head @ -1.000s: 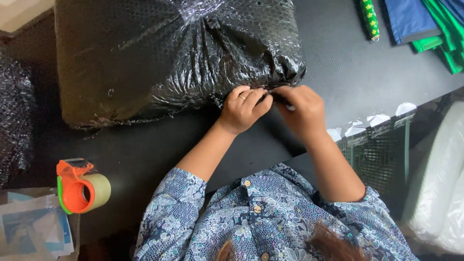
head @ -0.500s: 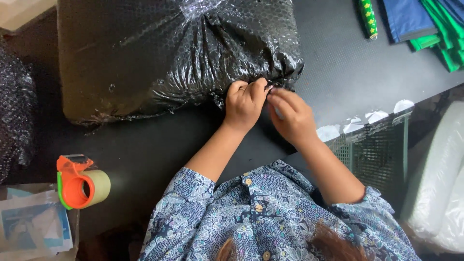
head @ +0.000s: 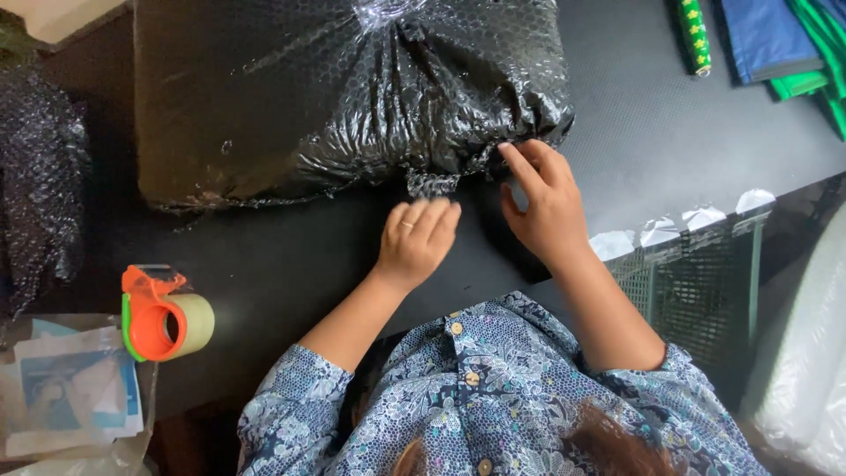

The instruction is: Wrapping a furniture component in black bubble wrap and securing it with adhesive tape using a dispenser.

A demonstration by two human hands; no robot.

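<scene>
Here: black bubble-wrapped parcel (head: 352, 97), right hand (head: 546, 207) touching edge.

Orange tape dispenser (head: 163, 313), folded cloths (head: 775, 44)

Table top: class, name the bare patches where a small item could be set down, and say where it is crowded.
Bare dark table lies between the tape dispenser and the left hand, below the bubble-wrapped parcel. Another patch runs from the parcel to the green fabric. Crowded: around the right hand and the packets.
</scene>
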